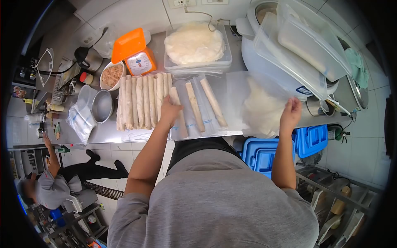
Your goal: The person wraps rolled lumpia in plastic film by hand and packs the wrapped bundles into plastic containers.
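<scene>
Left hand over the near roll, right hand beside the pale sheet

Take twelve o'clock as the far side of the table. The near roll lies at three o'clock from the left palm, under the fingertips, and its long axis runs from about half past eleven to half past five. The hand crosses it near the middle, so one end shows beyond the fingers and the other on the person's side. The left hand is much the closer of the two; the right is well apart at three o'clock.

The left fingers are slightly bent and close together over the roll; whether they grip it or only rest on it, I cannot tell. To their nine o'clock, just beside, is the packed row, its rolls side by side and roughly parallel. At three o'clock, past the near roll, the middle roll and the end roll lie apart on clear plastic, the end roll tilted more toward eleven and five.

The right fingers are curled in, with a narrow gap if any. The pale sheet is near them at nine o'clock, partly under plastic; whether they pinch the plastic's edge is too unclear to tell.
</scene>
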Demonstrator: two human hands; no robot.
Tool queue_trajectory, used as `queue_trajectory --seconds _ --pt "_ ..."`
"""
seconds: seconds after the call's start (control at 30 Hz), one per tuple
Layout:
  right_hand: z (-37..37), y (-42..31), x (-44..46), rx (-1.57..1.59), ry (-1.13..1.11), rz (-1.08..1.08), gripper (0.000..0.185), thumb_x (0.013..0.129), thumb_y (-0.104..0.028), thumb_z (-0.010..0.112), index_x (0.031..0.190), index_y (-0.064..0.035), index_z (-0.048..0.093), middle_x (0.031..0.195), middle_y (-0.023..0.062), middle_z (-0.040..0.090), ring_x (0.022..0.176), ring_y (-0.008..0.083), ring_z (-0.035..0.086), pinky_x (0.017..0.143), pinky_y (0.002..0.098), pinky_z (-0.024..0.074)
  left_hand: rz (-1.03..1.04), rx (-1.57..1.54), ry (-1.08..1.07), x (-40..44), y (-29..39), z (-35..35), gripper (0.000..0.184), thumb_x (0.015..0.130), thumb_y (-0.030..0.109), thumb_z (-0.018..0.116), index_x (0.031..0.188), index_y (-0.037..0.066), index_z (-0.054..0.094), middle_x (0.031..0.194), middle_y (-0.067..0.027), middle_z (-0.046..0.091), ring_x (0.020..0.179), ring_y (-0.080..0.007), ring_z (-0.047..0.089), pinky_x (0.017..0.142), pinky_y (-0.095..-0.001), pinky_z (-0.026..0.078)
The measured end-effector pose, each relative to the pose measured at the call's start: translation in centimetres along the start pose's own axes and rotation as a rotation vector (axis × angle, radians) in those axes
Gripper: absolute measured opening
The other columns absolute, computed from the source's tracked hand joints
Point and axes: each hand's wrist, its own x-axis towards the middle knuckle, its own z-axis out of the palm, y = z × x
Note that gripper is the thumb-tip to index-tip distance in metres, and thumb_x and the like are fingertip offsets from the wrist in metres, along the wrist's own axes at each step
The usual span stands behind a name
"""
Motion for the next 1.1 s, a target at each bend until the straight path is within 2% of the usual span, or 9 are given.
queue_trajectory --seconds 0.2,0.27,0.4,0.47,0.57,0.77,0.87,0.97,1.1 --pt "-3.6 -1.7 0.0 -0.228 0.211 0.007 0.043 0.082 -0.003 0.065 0.124 -0.0047 0.055 0.106 0.0106 0.056 0.091 0.0217 0.056 0.083 0.0338 0.0461 0.12 0.485 0.151 -4.0 4.8 -1.8 0.085 0.069 0.001 0.075 0.141 -0.003 0.031 0.113 -0.024 0.062 0.102 -0.0339 0.063 0.087 -0.0374 0.051" --pt "-4.1 -1.2 0.3 -0.455 0.232 -0.193 0.046 0.08 -0.003 0.066 0.124 -0.007 0.055 0.114 0.0135 0.055 0.101 0.0268 0.054 0.09 0.0396 0.0429 0.184 0.556 0.17 -5.0 5.6 -1.8 0.084 0.069 0.002 0.074 0.141 -0.005 0.03 0.115 -0.0287 0.061 0.106 -0.042 0.061 0.092 -0.0424 0.049" --pt "-3.3 -5.7 -0.8 -0.758 0.198 -0.623 0.051 0.075 -0.008 0.07 0.124 -0.0087 0.055 0.128 0.0179 0.052 0.12 0.0343 0.046 0.1 0.05 0.0349 0.232 0.651 0.189 -4.8 5.6 -2.1 0.085 0.069 0.003 0.075 0.141 -0.004 0.03 0.116 -0.0294 0.061 0.107 -0.0426 0.06 0.092 -0.0434 0.049" --pt "-1.5 -5.1 -3.0 -0.547 0.081 -0.741 0.05 0.074 -0.012 0.072 0.122 -0.0076 0.057 0.126 0.018 0.055 0.12 0.0348 0.049 0.1 0.0523 0.0349 0.244 0.666 0.19 -5.0 6.1 -2.3 0.087 0.069 0.004 0.076 0.142 -0.003 0.03 0.117 -0.0298 0.06 0.108 -0.0424 0.06 0.093 -0.0426 0.049" --pt "5.9 -5.3 -9.3 -0.079 -0.463 -0.43 0.043 0.077 -0.013 0.07 0.118 -0.0031 0.059 0.11 0.0172 0.063 0.105 0.0352 0.058 0.094 0.0452 0.0427 0.226 0.623 0.19 -4.5 5.5 -2.7 0.089 0.065 0.007 0.079 0.141 -0.001 0.032 0.11 -0.0274 0.063 0.102 -0.0383 0.063 0.088 -0.0411 0.051" --pt "16.2 -7.9 -13.7 -0.469 -0.968 -0.177 0.076 0.081 -0.021 0.07 0.145 -0.0077 0.031 0.125 0.0248 0.051 0.107 0.0378 0.057 0.092 0.0464 0.0445 0.136 0.552 0.202 -4.5 4.6 -2.9 0.093 0.068 0.006 0.077 0.144 -0.003 0.025 0.109 -0.028 0.063 0.096 -0.037 0.066 0.084 -0.0398 0.053" --pt "17.9 -5.5 -12.9 -0.325 -1.009 -0.031 0.073 0.08 -0.016 0.069 0.144 -0.0082 0.035 0.124 0.0231 0.053 0.11 0.0374 0.055 0.093 0.0447 0.0445 0.017 0.414 0.156 -5.9 6.8 -2.8 0.093 0.069 0.001 0.076 0.145 -0.002 0.022 0.109 -0.0251 0.062 0.083 -0.0337 0.068 0.068 -0.0401 0.058" --pt "18.1 -4.0 -9.7 -0.391 -0.975 -0.148 0.065 0.078 -0.011 0.067 0.139 -0.0076 0.043 0.123 0.0209 0.055 0.109 0.0375 0.054 0.092 0.0437 0.0455 0.036 -0.055 0.088 -5.8 3.6 -0.5 0.094 0.069 -0.004 0.074 0.145 -0.001 0.018 0.109 -0.0202 0.06 0.072 -0.0302 0.067 0.055 -0.037 0.059" --pt "17.3 -4.8 -7.9 -0.46 -0.766 -0.503 0.047 0.078 -0.011 0.066 0.123 -0.0052 0.054 0.115 0.0189 0.058 0.103 0.0381 0.056 0.089 0.0436 0.0464 -0.051 -0.305 0.045 -5.9 0.9 3.4 0.087 0.072 -0.009 0.07 0.141 0.004 0.018 0.117 -0.0191 0.054 0.084 -0.0299 0.066 0.054 -0.036 0.06"
